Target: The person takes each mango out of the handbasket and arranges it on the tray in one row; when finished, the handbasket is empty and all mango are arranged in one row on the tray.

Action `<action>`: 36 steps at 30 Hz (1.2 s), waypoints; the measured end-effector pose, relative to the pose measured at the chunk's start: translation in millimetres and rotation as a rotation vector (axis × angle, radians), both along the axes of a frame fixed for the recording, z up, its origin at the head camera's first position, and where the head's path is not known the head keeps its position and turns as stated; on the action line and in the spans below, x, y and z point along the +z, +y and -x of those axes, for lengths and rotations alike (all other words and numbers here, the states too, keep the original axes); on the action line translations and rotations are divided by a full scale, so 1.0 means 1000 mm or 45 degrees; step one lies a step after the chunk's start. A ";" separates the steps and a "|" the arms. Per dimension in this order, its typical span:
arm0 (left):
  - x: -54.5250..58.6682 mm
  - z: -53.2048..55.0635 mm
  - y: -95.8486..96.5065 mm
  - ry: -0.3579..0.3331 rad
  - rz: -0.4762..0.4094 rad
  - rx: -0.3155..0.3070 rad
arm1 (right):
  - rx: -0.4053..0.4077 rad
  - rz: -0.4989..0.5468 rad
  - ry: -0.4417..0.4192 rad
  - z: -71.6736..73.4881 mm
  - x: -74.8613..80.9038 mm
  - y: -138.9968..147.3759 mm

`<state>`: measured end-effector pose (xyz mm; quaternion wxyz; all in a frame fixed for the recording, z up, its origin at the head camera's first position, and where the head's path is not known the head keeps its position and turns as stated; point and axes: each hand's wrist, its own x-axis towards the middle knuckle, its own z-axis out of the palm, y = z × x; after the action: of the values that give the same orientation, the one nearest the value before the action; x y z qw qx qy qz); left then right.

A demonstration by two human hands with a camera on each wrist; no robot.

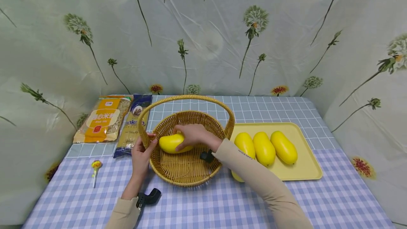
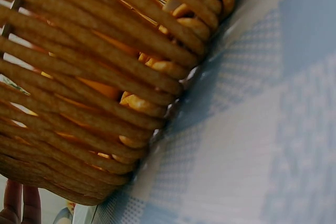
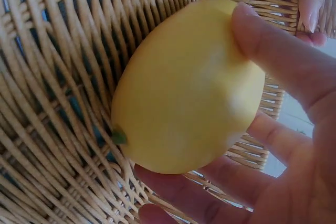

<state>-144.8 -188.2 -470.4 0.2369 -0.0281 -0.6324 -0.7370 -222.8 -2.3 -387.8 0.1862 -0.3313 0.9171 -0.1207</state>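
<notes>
A yellow mango point(image 1: 170, 143) lies low inside a round wicker basket point(image 1: 187, 176), toward its left side. Reaching in from above, my right hand point(image 1: 195, 135) grips it, thumb on one side and fingers round the other, as the right wrist view shows; a small green stem tip point(image 3: 119, 137) is visible. At the left rim, beside the foot of the tall arched handle point(image 1: 187, 97), my left hand point(image 1: 141, 156) holds the basket, its thumb over the inner side. In the left wrist view the woven wall hides most of that hand.
To the right, a yellow tray point(image 1: 306, 169) bears three more mangoes point(image 1: 264, 149), partly behind my right sleeve. Left of the basket lie an orange-labelled food bag point(image 1: 103, 119), a blue and gold packet point(image 1: 130, 130) and a lollipop point(image 1: 96, 165). A flowered curtain point(image 1: 210, 45) hangs behind the table.
</notes>
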 end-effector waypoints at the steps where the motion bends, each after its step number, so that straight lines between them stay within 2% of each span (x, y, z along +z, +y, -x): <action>1: 0.000 0.000 0.000 0.001 0.003 0.002 | -0.002 -0.005 -0.005 0.000 -0.001 0.000; 24: 0.004 -0.001 0.002 -0.015 0.027 0.009 | -0.011 0.005 -0.019 -0.003 -0.001 0.014; 36: 0.001 -0.001 0.001 -0.006 0.014 0.008 | -0.014 -0.051 0.004 -0.008 0.002 0.024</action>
<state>-144.0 -187.5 -469.1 0.2377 -0.0255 -0.6370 -0.7329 -214.8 21.3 -385.5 0.1906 -0.3225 0.9215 -0.1026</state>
